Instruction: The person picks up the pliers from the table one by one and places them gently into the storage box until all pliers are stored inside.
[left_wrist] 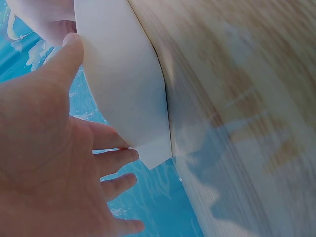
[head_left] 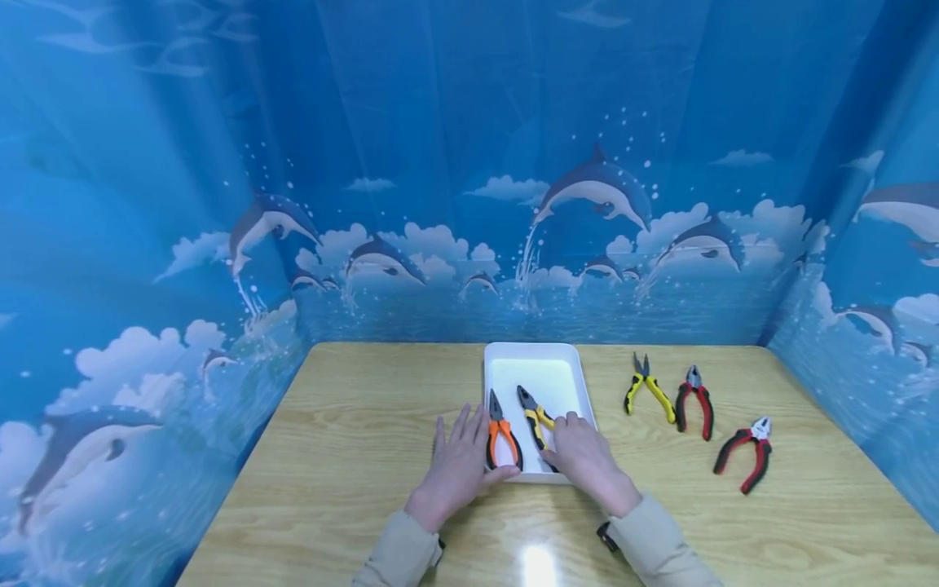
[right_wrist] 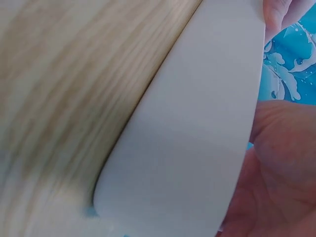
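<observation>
A white tray [head_left: 539, 367] lies on the table with two pliers in it. On its left side are long-nose pliers [head_left: 495, 408] with orange and black handles. My left hand [head_left: 458, 465] lies over the tray's left edge, fingers extended, its thumb by the front rim near these handles. In the left wrist view the left hand [left_wrist: 54, 143] has its fingers spread beside the tray wall [left_wrist: 128, 94]. My right hand [head_left: 587, 456] grips the handles of yellow-and-black pliers [head_left: 530, 403] inside the tray. The right wrist view shows the right hand [right_wrist: 286, 163] at the rim; its fingertips are hidden.
Right of the tray on the wooden table [head_left: 367, 408] lie yellow-handled long-nose pliers [head_left: 641, 375], red-and-black pliers [head_left: 694, 395] and another red-and-black pair [head_left: 756, 444] nearer the front. A blue dolphin-print curtain [head_left: 440, 163] borders the table's back and sides.
</observation>
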A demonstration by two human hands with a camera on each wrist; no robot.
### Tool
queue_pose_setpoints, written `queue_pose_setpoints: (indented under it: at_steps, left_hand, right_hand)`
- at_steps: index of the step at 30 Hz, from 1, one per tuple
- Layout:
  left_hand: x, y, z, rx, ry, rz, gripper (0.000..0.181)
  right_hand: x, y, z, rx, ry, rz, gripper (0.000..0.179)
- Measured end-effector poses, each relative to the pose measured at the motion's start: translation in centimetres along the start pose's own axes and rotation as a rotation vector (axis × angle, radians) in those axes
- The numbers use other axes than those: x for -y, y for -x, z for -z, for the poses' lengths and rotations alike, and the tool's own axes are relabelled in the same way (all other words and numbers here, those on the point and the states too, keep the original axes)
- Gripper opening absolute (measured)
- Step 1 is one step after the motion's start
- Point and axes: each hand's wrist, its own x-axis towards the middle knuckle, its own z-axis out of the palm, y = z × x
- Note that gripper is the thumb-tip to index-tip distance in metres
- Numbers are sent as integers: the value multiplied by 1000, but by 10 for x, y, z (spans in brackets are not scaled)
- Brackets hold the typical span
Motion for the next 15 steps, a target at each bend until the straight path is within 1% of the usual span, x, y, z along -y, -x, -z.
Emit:
queue_pose_setpoints:
  at_steps: [3, 6, 15]
  left_hand:
    - [1, 0, -1, -10, 0, -5, 96]
    - [2, -1, -1, -3, 7, -2, 96]
    - [1, -1, 0, 3, 10, 1, 96]
  right_hand:
    - [2, -1, 0, 15, -3, 1, 49]
    - [3, -1, 0, 18, -3, 4, 48]
    - [8, 0, -1, -8, 27, 36, 47]
